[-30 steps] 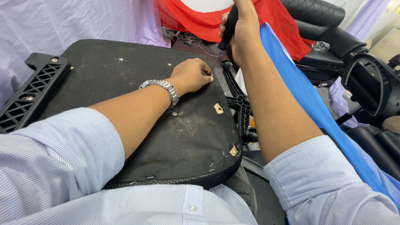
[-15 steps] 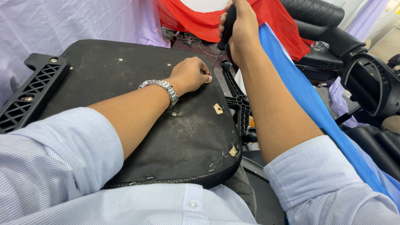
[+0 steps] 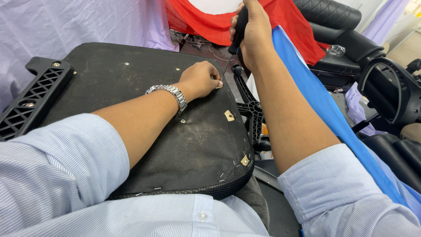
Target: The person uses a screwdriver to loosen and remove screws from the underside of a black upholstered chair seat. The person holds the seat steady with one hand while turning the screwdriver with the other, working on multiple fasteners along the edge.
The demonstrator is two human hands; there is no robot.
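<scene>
An upturned black chair seat (image 3: 131, 83) with a dusty fabric underside lies across my lap. My left hand (image 3: 199, 79), a metal watch on its wrist, rests in a loose fist on the seat near its far right edge, fingertips at the spot where the tool tip meets the fabric. My right hand (image 3: 251, 33) is raised above that edge and grips the black handle of a screwdriver (image 3: 234, 37), its thin shaft slanting down to my left fingertips. A black plastic armrest bracket (image 3: 250, 105) hangs along the seat's right side.
A second black latticed bracket (image 3: 30, 98) sits on the seat's left edge. Small metal bolts and staples dot the fabric. Blue cloth (image 3: 315, 101) drapes to my right, red cloth (image 3: 210, 19) behind. Black padded chair parts (image 3: 346, 35) and a curved armrest (image 3: 386, 92) stand at right.
My right hand and the screwdriver have shifted very slightly upward. My left hand stays in place on the seat.
</scene>
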